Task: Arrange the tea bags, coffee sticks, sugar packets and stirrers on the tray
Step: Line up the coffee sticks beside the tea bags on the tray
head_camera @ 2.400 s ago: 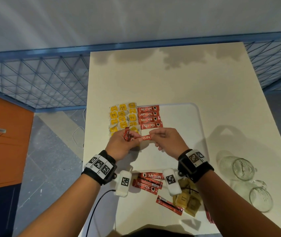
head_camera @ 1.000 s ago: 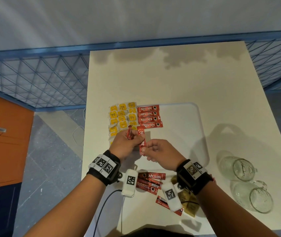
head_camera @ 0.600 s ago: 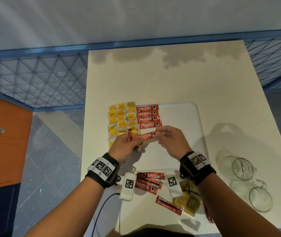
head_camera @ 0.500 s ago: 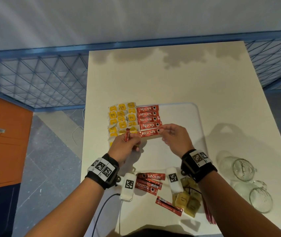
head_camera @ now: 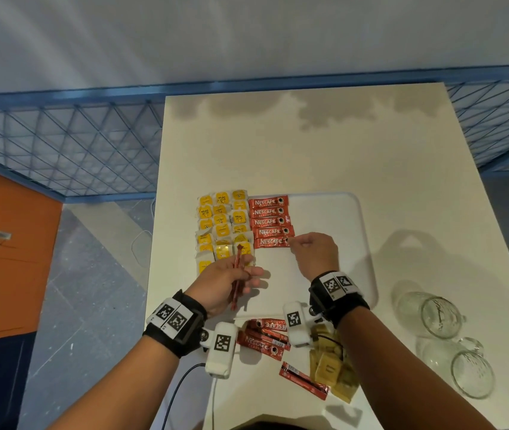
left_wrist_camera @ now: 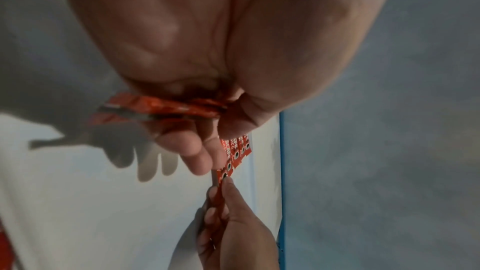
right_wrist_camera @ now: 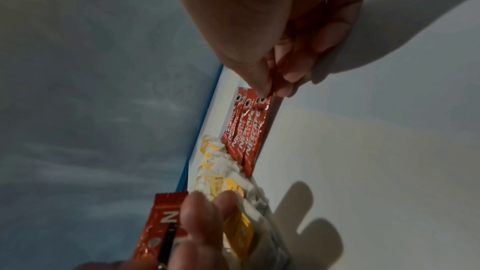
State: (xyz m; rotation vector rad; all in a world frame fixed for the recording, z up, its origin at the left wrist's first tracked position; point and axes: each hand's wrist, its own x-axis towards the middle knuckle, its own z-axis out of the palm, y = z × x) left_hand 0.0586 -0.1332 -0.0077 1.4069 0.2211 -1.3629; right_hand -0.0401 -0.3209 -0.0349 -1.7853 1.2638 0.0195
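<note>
A cream square table (head_camera: 324, 144) stood against blue wire mesh fencing (head_camera: 61, 144). On its white rounded plastic tray (head_camera: 334, 231), yellow-and-white paper tea bags (head_camera: 222, 225) lay at 9 o'clock of glossy red foil coffee sticks (head_camera: 270, 221). The right hand (head_camera: 313, 252) pinched the nearest stick's end; the left hand (head_camera: 225, 283) gripped spare sticks, seen flat-on only from the right wrist.
</note>
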